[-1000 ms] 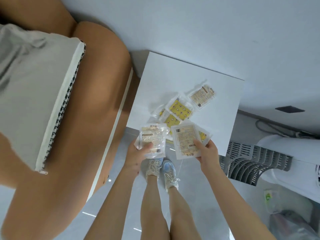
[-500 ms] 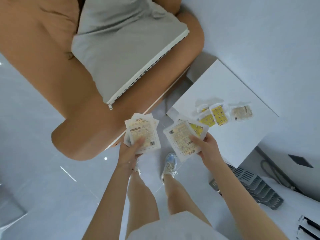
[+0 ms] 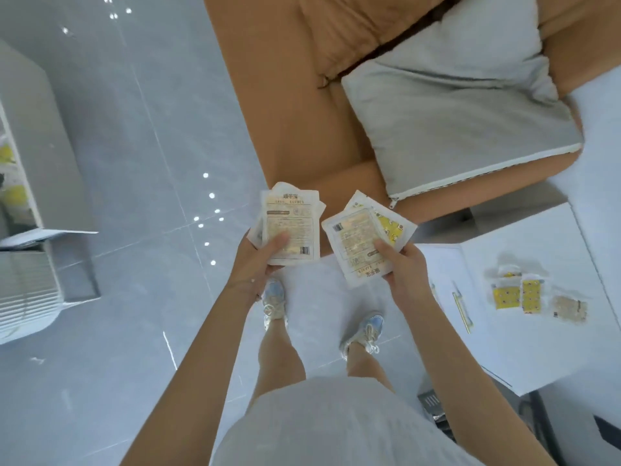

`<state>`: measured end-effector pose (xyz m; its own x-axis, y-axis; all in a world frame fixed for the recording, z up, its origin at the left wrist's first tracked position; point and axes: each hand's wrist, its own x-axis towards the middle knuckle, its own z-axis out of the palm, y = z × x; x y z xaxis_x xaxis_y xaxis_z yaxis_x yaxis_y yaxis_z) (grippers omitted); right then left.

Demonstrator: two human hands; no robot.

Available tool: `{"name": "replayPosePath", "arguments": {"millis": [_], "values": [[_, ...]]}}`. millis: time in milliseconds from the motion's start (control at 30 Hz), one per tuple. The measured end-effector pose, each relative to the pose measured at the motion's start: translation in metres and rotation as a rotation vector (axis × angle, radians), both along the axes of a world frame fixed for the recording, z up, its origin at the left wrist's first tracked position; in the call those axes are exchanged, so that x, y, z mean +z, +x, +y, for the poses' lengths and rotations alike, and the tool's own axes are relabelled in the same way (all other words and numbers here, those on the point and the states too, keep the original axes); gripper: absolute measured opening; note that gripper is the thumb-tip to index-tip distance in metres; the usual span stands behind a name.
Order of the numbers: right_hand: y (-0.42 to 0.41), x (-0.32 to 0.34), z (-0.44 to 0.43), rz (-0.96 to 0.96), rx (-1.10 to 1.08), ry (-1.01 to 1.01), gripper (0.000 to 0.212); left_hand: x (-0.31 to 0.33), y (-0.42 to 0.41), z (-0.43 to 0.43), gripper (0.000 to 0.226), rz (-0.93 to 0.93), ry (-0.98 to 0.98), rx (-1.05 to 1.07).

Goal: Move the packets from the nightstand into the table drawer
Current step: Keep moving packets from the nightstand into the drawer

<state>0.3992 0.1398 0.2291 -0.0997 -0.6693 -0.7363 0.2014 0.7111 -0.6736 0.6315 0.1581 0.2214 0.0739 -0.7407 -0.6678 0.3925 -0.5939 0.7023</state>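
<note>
My left hand point(image 3: 257, 264) grips a small stack of white packets point(image 3: 291, 216) with beige printed labels, thumb on top. My right hand point(image 3: 403, 267) holds a second stack of packets point(image 3: 358, 237), a beige one on top and a yellow one peeking out behind. Both stacks are held over the floor in front of me. The white nightstand point(image 3: 544, 351) sits to my right, with three packets point(image 3: 524, 294) lying on its top: two yellow, one beige.
A tan bed point(image 3: 302, 95) with a grey pillow point(image 3: 453, 122) lies ahead and to the right. White furniture point(image 3: 37, 163) stands at the far left over the glossy grey tiled floor point(image 3: 134, 297). My feet in pale sneakers stand below my hands.
The view has swung left, away from the nightstand, which now lies at the right edge. Both hands keep their packet stacks and have come away from the nightstand over the floor.
</note>
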Motion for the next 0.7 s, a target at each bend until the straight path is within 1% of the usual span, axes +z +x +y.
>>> {"name": "replayPosePath", "arguments": {"millis": [167,300,533,667,700], "values": [[0.108,-0.002,-0.013,-0.036,0.01,0.006,0.026,0.001,0.104,0.012,0.021,-0.047,0.035,0.111],[0.172,-0.001,-0.027,-0.022,0.126,0.0,0.017,-0.006,0.17,0.021,0.02,-0.056,0.057,0.207],[0.266,0.006,-0.059,-0.118,0.232,0.026,0.022,-0.009,0.25,0.028,0.023,-0.005,0.052,0.448],[0.307,0.004,-0.08,-0.083,0.356,0.027,0.027,-0.006,0.279,0.022,0.037,0.007,0.058,0.55],[0.319,0.003,-0.088,-0.075,0.382,0.03,0.029,-0.005,0.288,0.019,0.037,0.008,0.06,0.571]]}}
